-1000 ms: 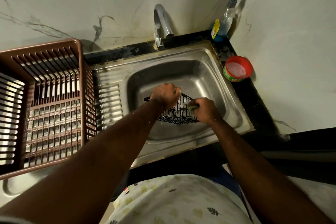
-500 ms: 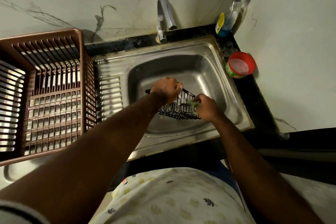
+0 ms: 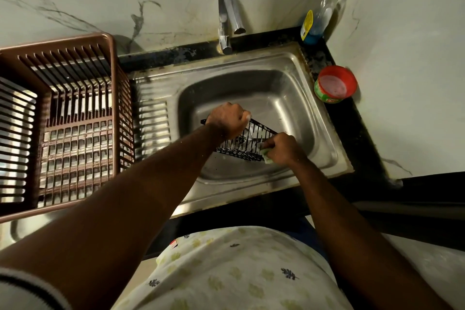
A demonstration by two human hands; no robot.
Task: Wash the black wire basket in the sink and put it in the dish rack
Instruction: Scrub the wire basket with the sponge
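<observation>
The black wire basket (image 3: 241,148) is held tilted over the steel sink (image 3: 297,108). My left hand (image 3: 227,122) grips its upper rim. My right hand (image 3: 283,147) holds a green sponge (image 3: 266,155) pressed against the basket's right end. White foam clings to the wires between my hands. The brown plastic dish rack (image 3: 63,128) stands on the drainboard to the left of the sink, with nothing in it.
A chrome tap (image 3: 230,17) rises behind the sink, with no water running. A clear soap bottle (image 3: 319,15) stands in the back right corner. A red tub of dish soap (image 3: 334,84) sits on the black counter right of the sink. Marble walls close in behind and right.
My right hand has slid the sponge down along the basket's right end. My left hand keeps its grip on the rim. The view has shifted slightly.
</observation>
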